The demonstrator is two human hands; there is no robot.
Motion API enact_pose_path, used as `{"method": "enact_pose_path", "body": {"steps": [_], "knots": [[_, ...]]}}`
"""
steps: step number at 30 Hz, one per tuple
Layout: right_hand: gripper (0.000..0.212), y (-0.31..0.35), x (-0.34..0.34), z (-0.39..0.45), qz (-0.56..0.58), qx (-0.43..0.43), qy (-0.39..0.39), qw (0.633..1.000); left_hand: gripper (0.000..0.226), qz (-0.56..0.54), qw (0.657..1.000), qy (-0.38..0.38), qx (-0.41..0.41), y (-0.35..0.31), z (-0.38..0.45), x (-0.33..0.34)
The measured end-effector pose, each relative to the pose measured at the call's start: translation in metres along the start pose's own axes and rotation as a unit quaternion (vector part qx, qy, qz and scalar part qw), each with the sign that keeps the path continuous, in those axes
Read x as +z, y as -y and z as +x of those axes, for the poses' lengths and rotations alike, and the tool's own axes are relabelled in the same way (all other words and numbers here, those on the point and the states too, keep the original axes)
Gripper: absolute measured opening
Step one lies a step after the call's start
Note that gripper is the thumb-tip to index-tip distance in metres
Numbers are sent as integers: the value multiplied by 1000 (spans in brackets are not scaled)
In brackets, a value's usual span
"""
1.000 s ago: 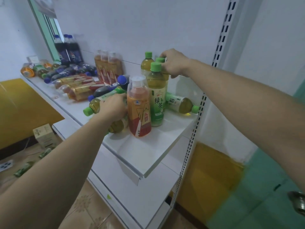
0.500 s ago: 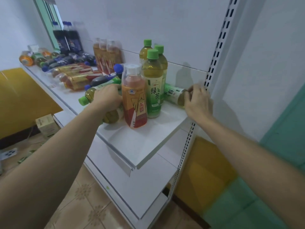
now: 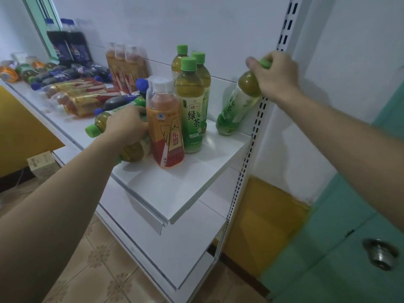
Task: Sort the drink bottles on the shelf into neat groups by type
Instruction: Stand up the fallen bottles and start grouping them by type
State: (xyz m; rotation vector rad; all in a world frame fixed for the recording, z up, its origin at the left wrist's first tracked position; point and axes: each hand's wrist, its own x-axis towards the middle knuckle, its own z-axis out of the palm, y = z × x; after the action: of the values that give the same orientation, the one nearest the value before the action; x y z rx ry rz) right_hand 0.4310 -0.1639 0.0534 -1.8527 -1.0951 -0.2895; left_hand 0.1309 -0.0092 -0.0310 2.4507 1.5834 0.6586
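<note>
My right hand [image 3: 276,75] grips the neck and green cap of a green tea bottle [image 3: 237,106], tilted with its base resting on the white shelf [image 3: 175,184] near the right upright. My left hand [image 3: 126,125] is closed around another green tea bottle [image 3: 98,124] lying on its side, cap toward me. Between them stand three upright green tea bottles [image 3: 190,106] and an orange drink bottle [image 3: 165,125] with a white cap in front.
Further left on the shelf lie several orange-and-red bottles [image 3: 80,99] and dark blue-capped cola bottles [image 3: 65,73]; upright cola bottles [image 3: 67,44] and orange bottles [image 3: 125,62] stand at the back wall. A slotted upright [image 3: 260,110] bounds the shelf's right end. A lower shelf sits beneath.
My right hand left the upright bottles at the back, took the lying green tea bottle at the shelf's right end and tipped it up by its neck. My left hand stays on its lying bottle.
</note>
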Motion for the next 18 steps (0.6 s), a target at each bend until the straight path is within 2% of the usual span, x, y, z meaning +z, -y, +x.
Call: {"method": "enact_pose_path", "body": {"steps": [3, 8, 11, 14, 16, 18], "knots": [[47, 28, 4, 11, -67, -52, 64, 994, 27, -7, 1000, -3, 2, 1, -1, -1], [46, 60, 17, 27, -138, -7, 133, 981, 28, 1, 1000, 5, 0, -4, -6, -2], [41, 61, 18, 27, -149, 2, 119, 982, 30, 12, 1000, 23, -5, -6, -7, -2], [46, 55, 19, 21, -117, 5, 98, 988, 30, 18, 999, 29, 0, -7, -7, -2], [46, 49, 18, 12, -83, -8, 62, 995, 28, 20, 999, 30, 3, -7, -6, -3], [35, 44, 19, -2, -51, -22, 18, 998, 25, 26, 999, 32, 8, -5, -5, -3]]}}
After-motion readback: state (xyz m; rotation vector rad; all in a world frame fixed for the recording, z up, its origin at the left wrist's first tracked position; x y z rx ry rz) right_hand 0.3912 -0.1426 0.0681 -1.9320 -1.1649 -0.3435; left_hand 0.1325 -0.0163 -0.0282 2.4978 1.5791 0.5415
